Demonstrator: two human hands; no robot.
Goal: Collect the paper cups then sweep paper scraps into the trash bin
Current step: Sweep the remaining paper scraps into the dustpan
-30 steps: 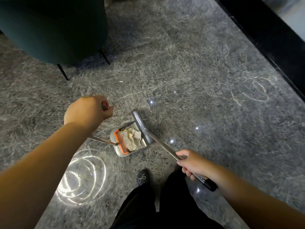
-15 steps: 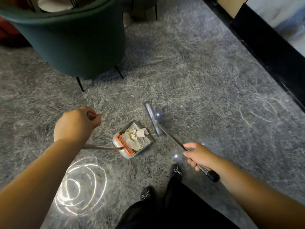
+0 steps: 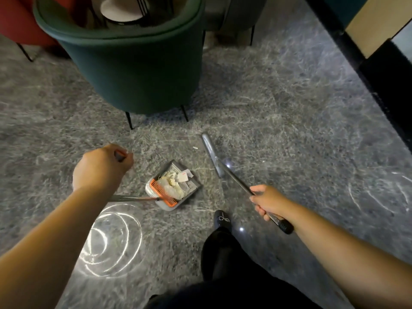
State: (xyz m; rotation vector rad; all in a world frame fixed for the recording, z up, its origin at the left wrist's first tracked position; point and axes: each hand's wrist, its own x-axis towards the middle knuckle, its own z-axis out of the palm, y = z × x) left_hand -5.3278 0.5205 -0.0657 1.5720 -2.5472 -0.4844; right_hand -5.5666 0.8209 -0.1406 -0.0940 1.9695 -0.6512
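Centrally, the dustpan (image 3: 172, 188), holding paper scraps (image 3: 176, 182), sits on the grey floor (image 3: 278, 112); the left hand (image 3: 101, 168) grips its long handle, the right hand (image 3: 268, 200) clasps the broom (image 3: 213, 155) shaft, right of the pan.

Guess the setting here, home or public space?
Probably a cafe or lounge seating area, not certain. Polished grey stone-look floor, a green tub armchair on thin metal legs with a red chair beside it, and a long-handled dustpan typical of commercial cleaning.
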